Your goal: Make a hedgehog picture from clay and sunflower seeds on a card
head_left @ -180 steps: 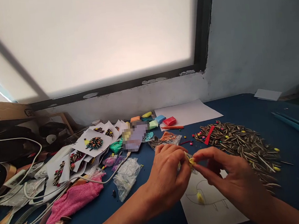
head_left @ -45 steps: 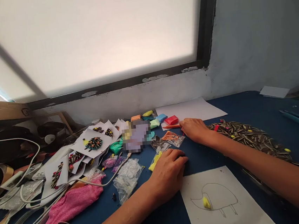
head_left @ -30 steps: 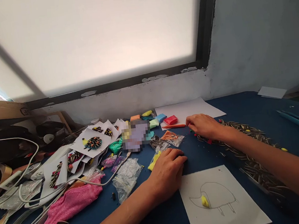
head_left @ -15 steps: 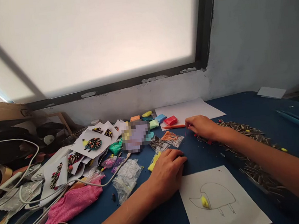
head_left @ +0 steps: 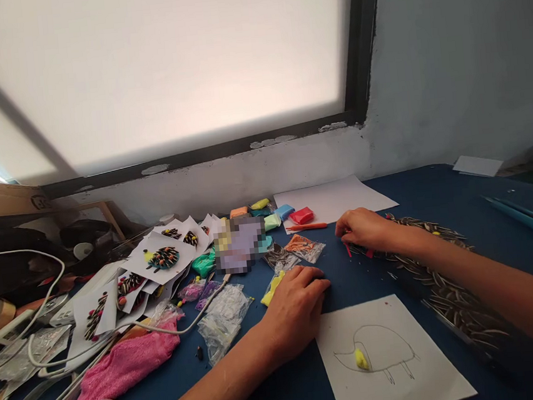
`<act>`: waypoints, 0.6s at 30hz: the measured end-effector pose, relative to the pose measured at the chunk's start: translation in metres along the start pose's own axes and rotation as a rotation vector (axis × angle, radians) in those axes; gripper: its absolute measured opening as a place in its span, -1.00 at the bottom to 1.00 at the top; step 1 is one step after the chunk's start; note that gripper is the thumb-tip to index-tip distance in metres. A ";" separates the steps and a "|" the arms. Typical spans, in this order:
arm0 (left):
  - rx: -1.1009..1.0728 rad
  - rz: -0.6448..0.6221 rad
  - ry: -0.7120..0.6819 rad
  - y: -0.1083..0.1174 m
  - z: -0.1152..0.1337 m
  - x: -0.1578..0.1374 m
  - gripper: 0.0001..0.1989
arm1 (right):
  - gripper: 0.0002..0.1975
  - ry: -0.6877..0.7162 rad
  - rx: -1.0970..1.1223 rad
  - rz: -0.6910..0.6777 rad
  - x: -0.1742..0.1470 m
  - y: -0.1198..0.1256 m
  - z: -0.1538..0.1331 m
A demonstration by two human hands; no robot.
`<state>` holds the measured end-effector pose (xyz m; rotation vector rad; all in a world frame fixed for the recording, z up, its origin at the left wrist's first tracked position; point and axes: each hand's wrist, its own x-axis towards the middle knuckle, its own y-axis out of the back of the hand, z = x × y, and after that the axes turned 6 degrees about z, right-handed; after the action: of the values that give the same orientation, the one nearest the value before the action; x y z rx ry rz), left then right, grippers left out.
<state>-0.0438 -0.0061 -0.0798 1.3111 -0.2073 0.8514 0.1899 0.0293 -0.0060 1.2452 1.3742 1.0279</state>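
Note:
My left hand [head_left: 296,310] rests on the blue table, fingers loosely stretched and curved down, holding nothing that shows. Its heel meets the upper left corner of a white sheet [head_left: 416,336]. On that sheet is a pencil outline of a rounded animal with a pointed snout, and a lump of yellow clay [head_left: 361,359] sits in its head. My right hand [head_left: 363,229] is farther off, fingertips pinched, with a thin red piece [head_left: 348,250] sticking out below them. Striped sunflower seeds [head_left: 442,265] lie spread under and beside my right forearm.
Coloured clay packs, among them a red one [head_left: 301,215], lie at the back near an orange tool [head_left: 307,226] and blank paper [head_left: 336,196]. At left are finished seed pictures [head_left: 161,257], a pink cloth [head_left: 127,370], white cables and a blurred-out phone [head_left: 240,246].
My right hand has shifted slightly, and the thin red piece now shows below its fingertips. My left hand stays in place on the table. The whole view has moved a little.

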 end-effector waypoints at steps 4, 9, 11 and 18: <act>-0.002 0.002 -0.003 0.000 0.001 0.000 -0.73 | -0.66 0.009 -0.029 -0.014 0.004 -0.008 -0.002; 0.000 0.003 -0.001 0.001 0.001 0.000 -0.73 | -0.70 0.019 0.043 -0.014 0.001 -0.011 -0.005; 0.002 0.003 0.001 0.001 0.001 0.000 -0.73 | -0.71 0.014 0.099 0.006 -0.001 -0.010 -0.006; 0.003 -0.005 0.003 0.000 -0.001 0.000 -0.72 | -0.65 -0.046 0.412 0.056 -0.009 0.009 0.010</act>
<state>-0.0442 -0.0057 -0.0802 1.3124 -0.2000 0.8493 0.2013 0.0214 0.0023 1.6040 1.5729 0.7675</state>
